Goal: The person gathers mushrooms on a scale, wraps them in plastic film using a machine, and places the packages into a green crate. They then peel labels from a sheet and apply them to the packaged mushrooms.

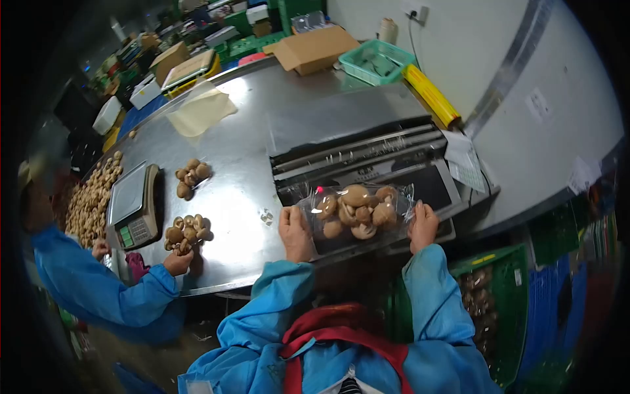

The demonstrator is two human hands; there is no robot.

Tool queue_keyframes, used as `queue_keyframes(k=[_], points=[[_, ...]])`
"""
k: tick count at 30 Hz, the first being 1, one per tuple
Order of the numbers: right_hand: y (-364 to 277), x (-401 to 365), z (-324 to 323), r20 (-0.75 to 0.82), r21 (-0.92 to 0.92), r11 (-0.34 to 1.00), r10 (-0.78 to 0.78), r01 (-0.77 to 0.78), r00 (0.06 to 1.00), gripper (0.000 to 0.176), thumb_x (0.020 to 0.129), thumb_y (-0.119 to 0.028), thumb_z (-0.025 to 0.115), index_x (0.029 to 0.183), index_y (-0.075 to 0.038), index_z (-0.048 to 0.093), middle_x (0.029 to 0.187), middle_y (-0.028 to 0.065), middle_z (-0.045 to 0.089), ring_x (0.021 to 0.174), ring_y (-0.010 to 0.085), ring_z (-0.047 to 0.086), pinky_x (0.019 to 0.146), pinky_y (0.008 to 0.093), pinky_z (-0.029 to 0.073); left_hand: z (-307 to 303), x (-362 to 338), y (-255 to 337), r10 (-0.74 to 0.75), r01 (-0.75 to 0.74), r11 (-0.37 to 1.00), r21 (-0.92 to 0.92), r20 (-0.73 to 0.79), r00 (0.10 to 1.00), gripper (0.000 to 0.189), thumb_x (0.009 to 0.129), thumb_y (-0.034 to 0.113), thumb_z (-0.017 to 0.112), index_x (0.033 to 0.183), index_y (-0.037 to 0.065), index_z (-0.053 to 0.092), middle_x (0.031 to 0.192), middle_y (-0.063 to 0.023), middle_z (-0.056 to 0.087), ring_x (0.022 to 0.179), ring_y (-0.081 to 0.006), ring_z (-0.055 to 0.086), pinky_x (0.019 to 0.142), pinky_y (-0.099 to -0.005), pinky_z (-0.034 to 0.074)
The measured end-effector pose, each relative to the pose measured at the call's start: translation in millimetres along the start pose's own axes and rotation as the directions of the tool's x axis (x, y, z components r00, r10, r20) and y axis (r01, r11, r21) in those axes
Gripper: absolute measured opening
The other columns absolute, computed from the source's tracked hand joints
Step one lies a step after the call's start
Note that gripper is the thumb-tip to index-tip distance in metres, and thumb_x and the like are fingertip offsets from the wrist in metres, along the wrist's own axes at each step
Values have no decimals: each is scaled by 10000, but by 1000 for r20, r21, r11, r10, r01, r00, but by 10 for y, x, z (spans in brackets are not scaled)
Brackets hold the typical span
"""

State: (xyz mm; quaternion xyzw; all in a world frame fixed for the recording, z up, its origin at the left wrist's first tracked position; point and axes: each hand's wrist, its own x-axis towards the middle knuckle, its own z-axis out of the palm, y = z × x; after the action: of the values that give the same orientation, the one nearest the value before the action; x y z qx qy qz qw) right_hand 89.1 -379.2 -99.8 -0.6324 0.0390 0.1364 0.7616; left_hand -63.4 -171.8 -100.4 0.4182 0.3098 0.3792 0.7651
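Observation:
A clear-wrapped pack of brown mushrooms (356,211) is stretched level between my two hands. My left hand (295,233) grips the pack's left end, fingers closed on the film. At the opposite end, my right hand (423,226) pinches the film between thumb and fingers. The pack is in front of a film-wrapping machine (357,157) and overlaps its dark front plate (430,187) in this view. Loose film edges stick out past the mushrooms on both sides.
A person in blue sleeves (98,279) works at the left beside a scale (134,203) and mushroom piles (191,176). Behind the machine lie a yellow film roll (431,96), a green basket (377,62) and a cardboard box (316,49). A green crate (518,315) stands lower right.

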Motion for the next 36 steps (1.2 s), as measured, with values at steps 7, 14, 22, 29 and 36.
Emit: queue_keyframes(k=[7, 14, 22, 29, 36], points=[[537, -582, -501, -132, 31, 988, 151, -149, 980, 323, 931, -285, 489, 664, -110, 437, 464, -60, 295, 332, 43, 230, 313, 224, 160, -180, 6, 133, 213, -408, 533, 741, 350, 912, 227, 897, 156, 539, 734, 24, 452, 598, -78, 483, 511, -158, 427, 472, -313, 361], [1250, -380, 14, -170, 354, 932, 144, -76, 975, 193, 926, -222, 485, 881, -54, 569, 820, 33, 563, 692, 127, 531, 663, 272, 462, -2, 381, -175, 82, -630, -49, 775, 632, 771, 138, 862, 174, 517, 851, 50, 458, 763, -204, 586, 689, -414, 568, 580, -486, 443], [955, -1094, -62, 411, 399, 846, 179, -353, 894, 299, 769, -225, 619, 989, -62, 498, 863, 49, 522, 816, 162, 529, 649, 305, 463, -234, -551, -43, -427, 361, 904, 230, 423, 800, 164, 903, 208, 535, 914, 49, 569, 837, -47, 623, 686, -149, 605, 574, -288, 492], [-446, -2291, -168, 887, 102, 344, 393, -933, 242, 305, 840, -119, 568, 1125, -22, 519, 895, 114, 595, 855, 177, 585, 719, 316, 485, -539, -1275, 526, -444, 819, 565, -103, 798, 407, 140, 852, 151, 617, 954, 66, 574, 920, -39, 585, 842, -133, 574, 748, -288, 490], [-214, -2152, -540, 871, -488, 865, 475, 117, 121, 261, 875, -123, 521, 1116, -24, 538, 952, 106, 603, 893, 166, 583, 787, 306, 483, -292, -1575, 1001, -597, 814, 473, 336, 802, 15, 465, 938, 210, 447, 1350, 37, 316, 1371, -145, 358, 1279, -243, 341, 1081, -360, 231]])
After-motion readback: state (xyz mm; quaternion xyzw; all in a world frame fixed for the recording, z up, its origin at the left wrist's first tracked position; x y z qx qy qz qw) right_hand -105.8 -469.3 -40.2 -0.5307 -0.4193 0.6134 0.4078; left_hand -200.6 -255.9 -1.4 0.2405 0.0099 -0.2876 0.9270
